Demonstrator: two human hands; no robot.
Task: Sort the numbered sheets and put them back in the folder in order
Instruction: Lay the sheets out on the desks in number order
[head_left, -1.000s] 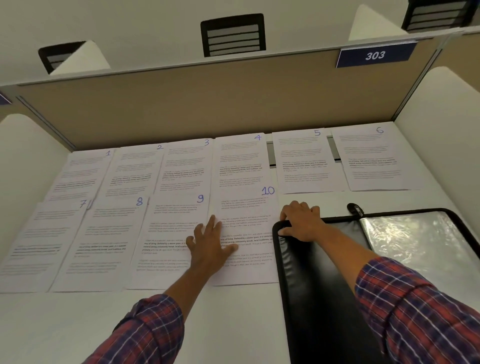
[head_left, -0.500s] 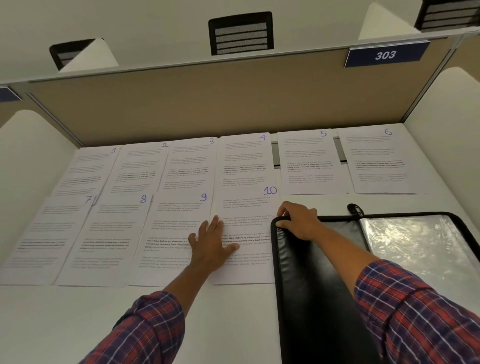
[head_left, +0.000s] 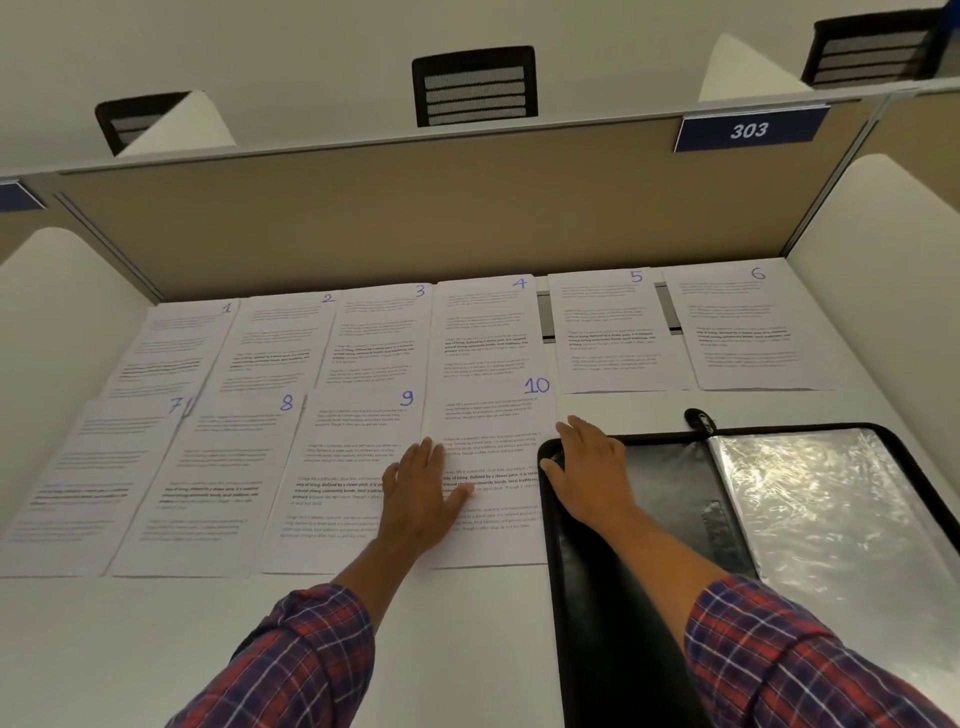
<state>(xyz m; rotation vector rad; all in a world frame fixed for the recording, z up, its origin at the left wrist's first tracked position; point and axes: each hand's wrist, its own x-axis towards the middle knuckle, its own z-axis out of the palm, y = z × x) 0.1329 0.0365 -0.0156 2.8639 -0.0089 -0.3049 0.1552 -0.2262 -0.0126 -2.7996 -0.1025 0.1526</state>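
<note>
Sheet 10 (head_left: 488, 415): left hand (head_left: 421, 499) flat across it and sheet 9 (head_left: 358, 441); right hand (head_left: 589, 467) spread flat on folder (head_left: 587, 649) corner, gripping nothing. Risk: shifting folder snags, creases sheet 10.

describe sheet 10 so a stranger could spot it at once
On the white desk, find the open black folder at the right. The sheet just left of it, ending the near row, is sheet 10. Alone among its neighbours it bears a two-digit blue number, and the left hand rests partly on it.
</note>
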